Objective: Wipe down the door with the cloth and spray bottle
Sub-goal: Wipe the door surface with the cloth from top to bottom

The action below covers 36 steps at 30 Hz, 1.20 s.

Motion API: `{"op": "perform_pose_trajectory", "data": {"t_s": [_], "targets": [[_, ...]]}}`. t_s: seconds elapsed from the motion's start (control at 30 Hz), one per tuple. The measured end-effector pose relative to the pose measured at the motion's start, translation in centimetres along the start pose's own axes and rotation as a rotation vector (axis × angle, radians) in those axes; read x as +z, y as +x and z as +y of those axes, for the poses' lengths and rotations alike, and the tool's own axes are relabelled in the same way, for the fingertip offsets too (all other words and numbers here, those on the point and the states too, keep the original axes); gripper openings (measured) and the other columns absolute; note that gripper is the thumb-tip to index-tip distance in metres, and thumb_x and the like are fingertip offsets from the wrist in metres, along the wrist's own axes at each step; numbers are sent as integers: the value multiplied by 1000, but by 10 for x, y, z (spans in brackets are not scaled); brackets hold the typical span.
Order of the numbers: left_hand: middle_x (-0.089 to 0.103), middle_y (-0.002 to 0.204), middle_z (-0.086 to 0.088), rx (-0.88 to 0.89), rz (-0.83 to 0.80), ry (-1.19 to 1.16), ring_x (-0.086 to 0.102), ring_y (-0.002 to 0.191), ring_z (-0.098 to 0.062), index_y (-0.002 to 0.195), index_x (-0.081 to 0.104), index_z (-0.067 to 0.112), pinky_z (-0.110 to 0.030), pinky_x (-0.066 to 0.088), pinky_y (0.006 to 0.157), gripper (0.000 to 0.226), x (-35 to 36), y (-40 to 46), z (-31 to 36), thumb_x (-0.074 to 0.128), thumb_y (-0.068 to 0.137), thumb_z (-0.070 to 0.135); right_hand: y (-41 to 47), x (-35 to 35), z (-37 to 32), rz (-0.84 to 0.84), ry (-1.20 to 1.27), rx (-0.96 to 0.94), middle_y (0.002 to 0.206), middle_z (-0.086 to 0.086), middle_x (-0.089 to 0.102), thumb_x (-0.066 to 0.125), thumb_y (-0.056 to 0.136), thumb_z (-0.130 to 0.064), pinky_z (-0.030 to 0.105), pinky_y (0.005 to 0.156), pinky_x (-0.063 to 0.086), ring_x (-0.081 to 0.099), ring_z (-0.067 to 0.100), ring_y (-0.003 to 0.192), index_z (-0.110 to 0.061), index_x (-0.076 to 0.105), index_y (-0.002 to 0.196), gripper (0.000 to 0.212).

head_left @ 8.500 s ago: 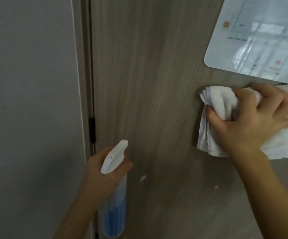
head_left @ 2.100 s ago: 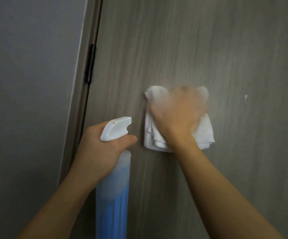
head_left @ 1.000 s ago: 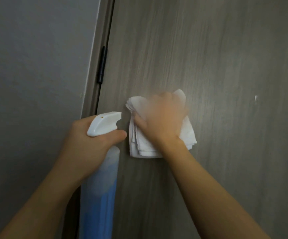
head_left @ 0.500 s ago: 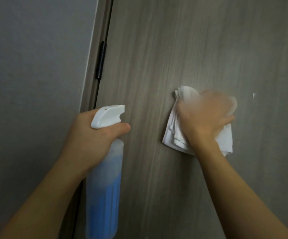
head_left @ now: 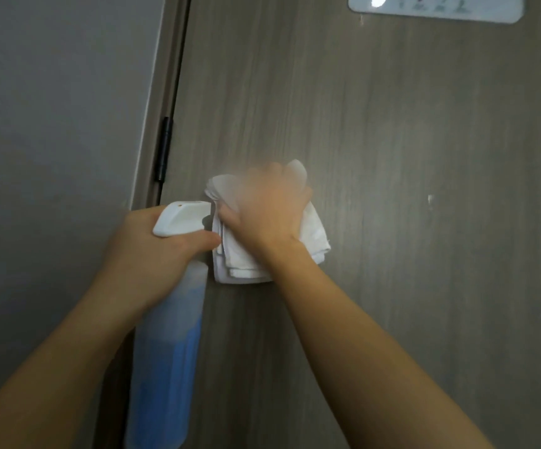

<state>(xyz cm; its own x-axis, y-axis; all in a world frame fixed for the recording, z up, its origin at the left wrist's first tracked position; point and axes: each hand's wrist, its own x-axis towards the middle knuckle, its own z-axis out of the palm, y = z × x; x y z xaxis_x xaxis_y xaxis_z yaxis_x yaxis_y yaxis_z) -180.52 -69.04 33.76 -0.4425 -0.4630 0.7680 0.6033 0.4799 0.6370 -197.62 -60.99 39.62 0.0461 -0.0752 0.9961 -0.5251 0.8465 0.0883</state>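
The right hand [head_left: 267,215], blurred, grasps a bunched white cloth [head_left: 313,234] and presses it against the grey wood-grain door [head_left: 392,140], near its hinge [head_left: 164,149]. The left hand [head_left: 152,251] is wrapped around the neck of a spray bottle [head_left: 168,358] of blue liquid, its white nozzle just beside the cloth. A white sign [head_left: 437,8] sits higher on the door.

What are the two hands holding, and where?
Left hand grips the spray bottle at its neck. Right hand holds the bunched cloth against the door.
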Motion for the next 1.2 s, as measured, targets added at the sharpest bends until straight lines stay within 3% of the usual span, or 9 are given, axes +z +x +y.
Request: {"op": "perform_pose_trajectory", "data": {"t_s": [0.1,0.17,0.4,0.53,0.63,0.8,0.93,1.07,1.2], "targets": [[71,65,15,-26,-10,1,67,68,-5,66,75,44,-39,55,74,18,18,0,8,86,53,39,-6,-11,39,51,-8,31,96,8,53,59,72,-66,46,75,37,45,28,92,-18,58,89,51],[72,70,7,-30,-26,-10,69,75,-19,69,75,40,-48,58,81,30,28,-1,11,77,41,51,-13,-21,64,48,-35,49,98,7,54,54,74,-68,46,75,37,46,29,94,-18,58,89,53],[70,69,-1,-8,-52,-42,64,69,-17,67,74,21,-37,50,70,18,44,1,14,89,58,26,-40,-53,145,24,-67,270,115,8,51,49,77,-71,48,83,32,42,31,108,-18,58,102,59],[70,73,-4,4,-41,-35,64,73,-19,73,74,19,-36,49,71,15,53,2,17,88,69,17,-38,-49,127,35,-82,292,107,9,54,50,73,-68,48,80,33,46,32,102,-18,59,96,56],[74,75,-6,18,-44,-41,65,72,-19,76,76,29,-36,51,72,23,63,0,23,83,55,31,-43,-39,93,-3,-63,156,101,8,55,51,71,-67,47,78,35,47,30,95,-20,59,92,53],[68,65,4,65,-89,-85,60,65,-10,74,72,16,-28,46,62,16,88,-1,30,84,74,5,-60,-35,92,6,12,-48,96,5,54,55,77,-67,44,74,35,46,28,93,-19,57,86,48],[67,59,13,58,-121,-112,59,60,-6,76,74,25,-30,48,66,22,112,0,28,82,55,26,-64,-46,124,0,-7,13,96,3,53,55,75,-69,41,73,31,45,26,93,-20,57,85,50],[68,66,2,34,-145,-156,61,66,-15,73,73,12,-33,49,66,27,142,2,30,77,53,30,-76,-64,180,43,-37,106,102,4,54,54,74,-67,43,76,33,46,28,98,-20,57,90,50],[67,67,-2,39,-195,-155,60,65,-16,70,73,20,-36,49,67,21,177,5,38,76,53,32,-98,-83,233,67,-47,278,108,6,53,52,74,-67,50,83,35,45,31,105,-19,58,96,54]]}}
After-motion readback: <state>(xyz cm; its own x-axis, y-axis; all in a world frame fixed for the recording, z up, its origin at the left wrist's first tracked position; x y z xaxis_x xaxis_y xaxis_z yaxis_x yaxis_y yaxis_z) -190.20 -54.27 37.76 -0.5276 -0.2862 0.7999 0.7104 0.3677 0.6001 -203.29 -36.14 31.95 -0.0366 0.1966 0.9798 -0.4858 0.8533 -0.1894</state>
